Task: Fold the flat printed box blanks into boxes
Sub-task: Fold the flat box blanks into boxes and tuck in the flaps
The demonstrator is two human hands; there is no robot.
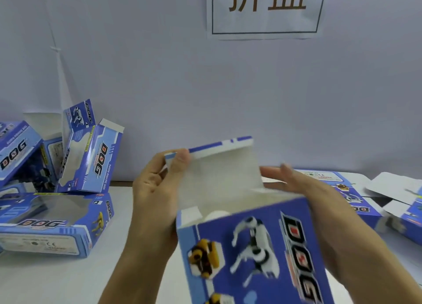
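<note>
White table (141,246), half-folded box (251,246)

The held box (251,246) is blue, printed with white and yellow dogs and "DOG" lettering. Its raised flap (219,169) is white inside, edged with blue and white stripes.

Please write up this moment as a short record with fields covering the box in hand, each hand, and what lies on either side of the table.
box in hand: blue printed box, held over the table, top end open
lid flap: white inside face, standing up, not tucked
left hand: pinches the flap's upper left corner
right hand: fingers straight, against the box's right side
left of table: folded boxes piled together
right of table: flat blanks lying down
wall: paper sign
</note>
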